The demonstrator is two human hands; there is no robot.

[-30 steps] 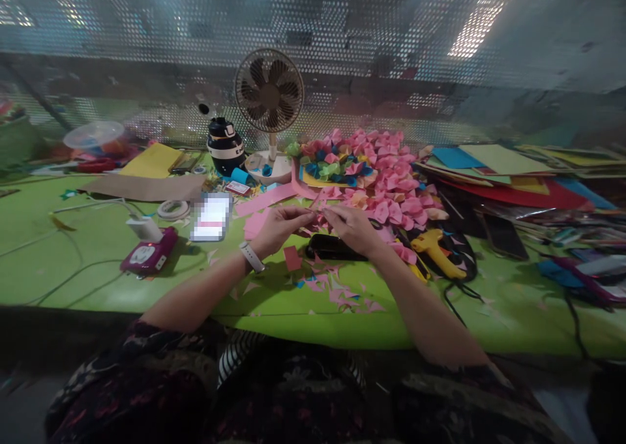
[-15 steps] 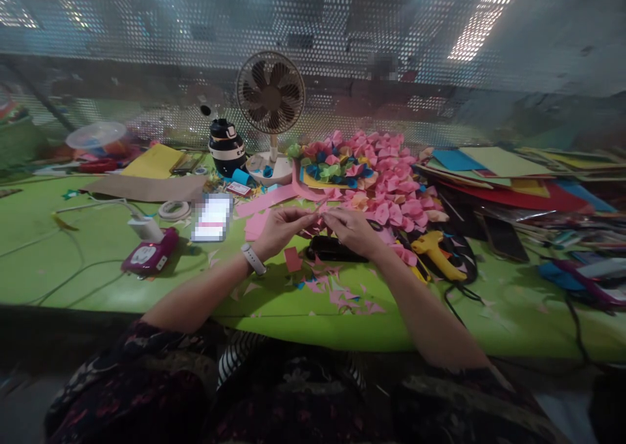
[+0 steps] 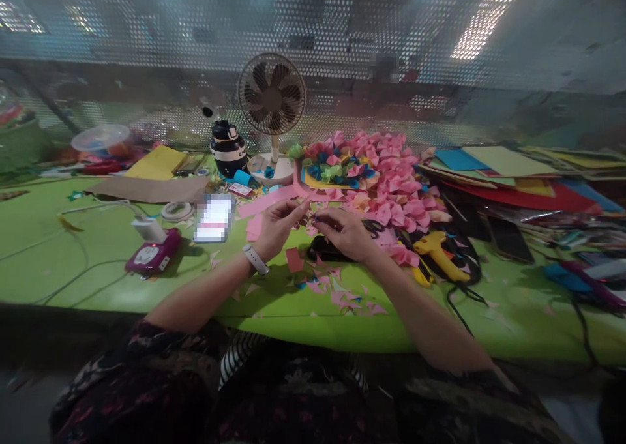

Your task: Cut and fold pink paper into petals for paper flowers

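Observation:
Over the green table my left hand [image 3: 280,227], with a pale watch on its wrist, is closed in a pinch. A short distance to its right, my right hand [image 3: 343,233] has its fingers drawn together too. Whatever lies between the fingertips is too small to make out. Beneath the hands are a black stapler-like object [image 3: 328,250] and a small pink paper rectangle [image 3: 294,259]. Pink paper scraps [image 3: 342,294] lie scattered nearer the front edge. Beyond the right hand rises a big heap of folded pink paper flowers [image 3: 391,193], with multicoloured ones [image 3: 337,165] at its left.
A yellow glue gun [image 3: 443,256] lies right of my right hand, near scissors [image 3: 374,227]. To the left are a phone [image 3: 214,218], a tape roll [image 3: 177,210] and a purple power adapter [image 3: 153,253] with cables. Behind stand a fan [image 3: 272,95] and a black bottle [image 3: 228,150]; coloured sheets [image 3: 508,162] are stacked right.
My fingertips, which met in front of the pink heap, have come slightly apart. The left fingers point more upward now, and the right hand is a little lower.

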